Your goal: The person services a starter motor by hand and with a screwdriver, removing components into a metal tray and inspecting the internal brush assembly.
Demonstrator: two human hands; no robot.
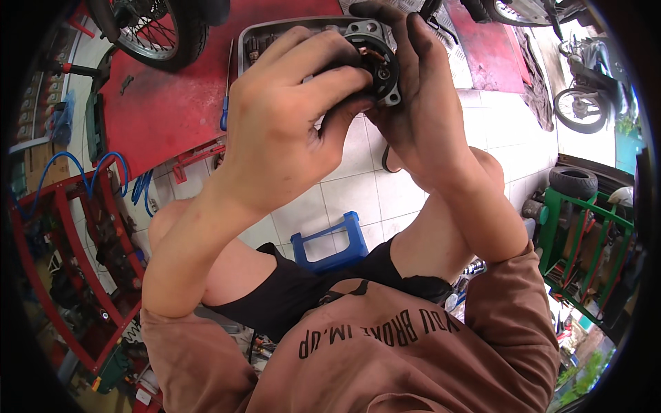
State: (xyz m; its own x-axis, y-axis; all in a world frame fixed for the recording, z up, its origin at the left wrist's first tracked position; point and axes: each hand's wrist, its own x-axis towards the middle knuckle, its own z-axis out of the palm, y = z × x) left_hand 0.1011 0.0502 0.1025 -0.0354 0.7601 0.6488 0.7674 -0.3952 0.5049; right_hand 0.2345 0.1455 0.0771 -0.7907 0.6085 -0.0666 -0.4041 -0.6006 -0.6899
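Head view: the round metal part (387, 77), dark-rimmed with copper-coloured bits inside, was held up at top centre, overlapping the metal tray (265, 25). Right hand (420, 93) was cupped round its right side, holding it. Left hand (292, 103) had fingers bent in against its left side, thumb at the lower edge; couldn't tell if they gripped anything. Tray sat on the red table (162, 107), small parts inside. Blue stool (354, 237) stood on the white tiled floor (351, 182), between the knees.
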